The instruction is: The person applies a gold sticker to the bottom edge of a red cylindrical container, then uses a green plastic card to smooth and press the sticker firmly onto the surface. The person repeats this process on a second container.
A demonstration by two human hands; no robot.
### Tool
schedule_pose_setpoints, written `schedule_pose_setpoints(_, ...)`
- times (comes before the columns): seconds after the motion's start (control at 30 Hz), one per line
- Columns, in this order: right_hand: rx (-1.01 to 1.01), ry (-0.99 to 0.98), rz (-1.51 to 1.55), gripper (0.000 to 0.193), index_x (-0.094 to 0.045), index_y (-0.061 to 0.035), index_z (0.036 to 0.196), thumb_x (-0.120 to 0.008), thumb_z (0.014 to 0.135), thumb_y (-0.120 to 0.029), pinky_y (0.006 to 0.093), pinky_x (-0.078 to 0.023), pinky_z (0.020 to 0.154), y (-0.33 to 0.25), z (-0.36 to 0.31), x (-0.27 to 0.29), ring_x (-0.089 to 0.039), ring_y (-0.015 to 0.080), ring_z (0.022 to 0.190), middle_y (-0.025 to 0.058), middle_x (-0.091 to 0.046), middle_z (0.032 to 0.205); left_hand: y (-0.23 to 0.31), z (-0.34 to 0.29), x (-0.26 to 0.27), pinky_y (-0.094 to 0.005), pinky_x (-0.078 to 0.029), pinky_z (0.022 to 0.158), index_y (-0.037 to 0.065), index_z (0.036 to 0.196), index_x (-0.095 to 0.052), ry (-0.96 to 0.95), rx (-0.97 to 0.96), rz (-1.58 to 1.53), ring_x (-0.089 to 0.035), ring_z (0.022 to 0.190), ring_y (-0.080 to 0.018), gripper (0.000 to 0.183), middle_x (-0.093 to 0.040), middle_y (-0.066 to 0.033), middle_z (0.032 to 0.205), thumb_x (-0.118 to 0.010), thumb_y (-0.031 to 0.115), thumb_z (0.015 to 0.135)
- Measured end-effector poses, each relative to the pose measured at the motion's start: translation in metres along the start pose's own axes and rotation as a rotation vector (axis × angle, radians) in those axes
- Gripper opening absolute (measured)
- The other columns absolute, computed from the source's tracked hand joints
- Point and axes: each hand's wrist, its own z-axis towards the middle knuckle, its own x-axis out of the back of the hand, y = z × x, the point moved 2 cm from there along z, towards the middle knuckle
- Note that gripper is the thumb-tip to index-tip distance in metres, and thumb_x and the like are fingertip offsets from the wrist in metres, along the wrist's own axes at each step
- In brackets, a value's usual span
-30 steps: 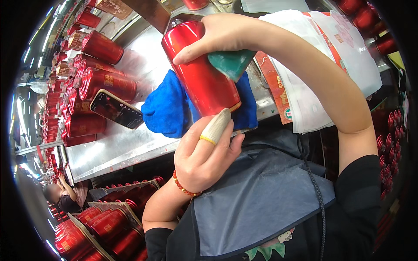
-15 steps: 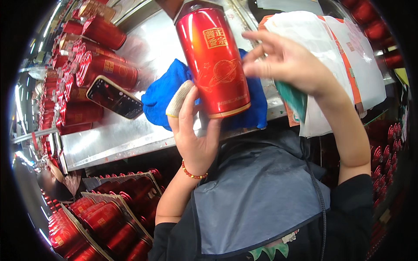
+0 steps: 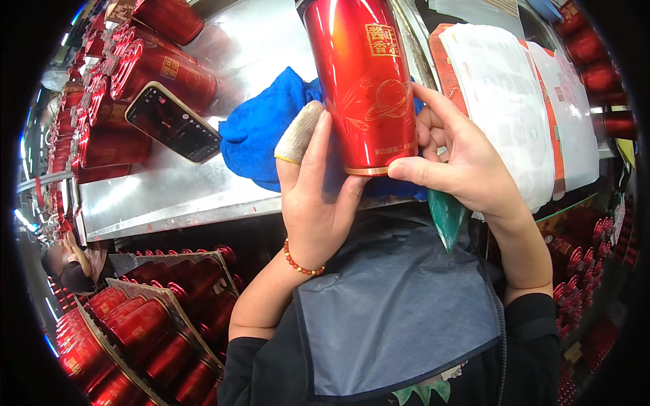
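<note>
A glossy red bottle [image 3: 369, 88] with a square gold emblem, a ringed-planet drawing and a gold base band leans away from me over the bench; its far end is cut off by the frame. My left hand [image 3: 315, 183] supports it at the lower left, with a knitted cover [image 3: 300, 132] on one finger. On the bottle's lower right side, the thumb and fingers of my right hand [image 3: 464, 155] grip near the base. A pointed green blade, seemingly a scraper [image 3: 447, 216], sticks out below that palm. A crumpled blue cloth [image 3: 261, 139] lies beneath the bottle.
Red bottles [image 3: 156, 74] crowd the bench's left side beside a phone [image 3: 175, 123]. White sheets [image 3: 497, 108] are stacked on the right. Crates of red bottles [image 3: 128, 318] stand below left, more [image 3: 586, 264] at right. Another person [image 3: 74, 264] is at far left.
My right hand has moved down and closed on the bottle's lower right side. The bottle has shifted right and up in view. The green blade now points downward.
</note>
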Motion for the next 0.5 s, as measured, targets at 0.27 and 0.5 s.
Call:
schedule_pose_setpoints(0.27, 0.076, -0.006, 0.021, 0.095, -0.038, 0.0070, 0.152, -0.091, 0.079, -0.021, 0.0174, -0.041, 0.064, 0.010, 0.001, 0.005, -0.050, 0.0023, 0.074, -0.0027, -0.052, 0.089, -0.002, 0.000, 0.000, -0.0412, -0.041, 0.113, -0.004, 0.147, -0.049, 0.018, -0.032, 0.025, -0.048, 0.137, -0.0365, 0.073, -0.049, -0.0229, 0.149, -0.079, 0.001, 0.081)
schedule_pose_setpoints(0.5, 0.005, -0.110, 0.140, 0.082, -0.046, 0.0108, 0.145, -0.084, 0.087, -0.034, 0.0203, -0.045, 0.070, 0.007, 0.021, 0.028, -0.057, 0.0050, 0.078, -0.0012, -0.059, 0.083, 0.011, -0.019, 0.013, -0.0384, -0.054, 0.093, -0.002, 0.117, -0.072, 0.048, -0.273, 0.068, -0.067, 0.107, -0.0320, 0.034, -0.071, -0.0191, 0.120, -0.077, 0.002, 0.084)
